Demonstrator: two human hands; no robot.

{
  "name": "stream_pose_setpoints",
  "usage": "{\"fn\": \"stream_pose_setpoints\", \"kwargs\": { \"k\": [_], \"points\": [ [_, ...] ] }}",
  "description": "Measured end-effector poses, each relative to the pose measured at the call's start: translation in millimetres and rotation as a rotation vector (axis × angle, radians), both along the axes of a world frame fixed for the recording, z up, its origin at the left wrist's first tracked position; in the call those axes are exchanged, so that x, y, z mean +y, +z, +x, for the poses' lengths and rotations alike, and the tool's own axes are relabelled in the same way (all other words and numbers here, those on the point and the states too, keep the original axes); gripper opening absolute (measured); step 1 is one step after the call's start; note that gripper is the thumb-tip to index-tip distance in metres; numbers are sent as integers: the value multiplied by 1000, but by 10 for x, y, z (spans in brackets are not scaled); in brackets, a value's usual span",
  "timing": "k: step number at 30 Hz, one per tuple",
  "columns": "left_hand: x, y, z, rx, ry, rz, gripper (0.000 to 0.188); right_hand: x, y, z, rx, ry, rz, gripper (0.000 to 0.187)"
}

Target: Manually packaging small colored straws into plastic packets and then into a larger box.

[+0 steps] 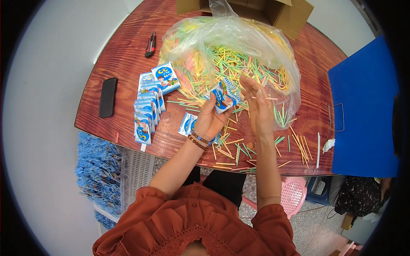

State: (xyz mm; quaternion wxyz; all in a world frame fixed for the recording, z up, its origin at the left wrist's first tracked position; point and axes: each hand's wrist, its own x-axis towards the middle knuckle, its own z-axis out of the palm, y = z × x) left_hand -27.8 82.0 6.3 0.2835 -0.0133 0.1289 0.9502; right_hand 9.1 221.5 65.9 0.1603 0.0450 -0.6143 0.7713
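Observation:
My left hand [210, 121] is closed around a blue-and-white printed packet [225, 97], its fingers under it and its thumb at the near side. To its right my right hand [259, 110] is raised, fingers bent, with a pale pink thin stick [270, 98] across the thumb and fingers. Behind both hands a large clear plastic bag [284, 47] lies spread open, holding a heap of thin pastel sticks [232, 59] in green, yellow and pink. Another packet [188, 123] lies flat, partly under my left wrist. Loose sticks [228, 152] are scattered near the table edge.
Overlapping packets [147, 106] form a row at left, near a black phone [108, 97] and a red-and-black utility knife [150, 45]. A cardboard box [294, 19] stands behind the bag, a blue bin [363, 111] at right. Below left, many packets fill a crate [136, 170].

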Motion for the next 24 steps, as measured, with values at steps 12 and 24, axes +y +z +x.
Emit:
{"fn": "stream_pose_setpoints", "kwargs": {
  "k": [12, 24],
  "points": [
    [-172, 58, 52, 55, 26, 8, 37, -241, 248, -24, -46, 95, 614, 59],
    [-526, 37, -67, 34, 121, 32, 36, -460, 440, -241, -146, 336, 638, 75]
  ]
}}
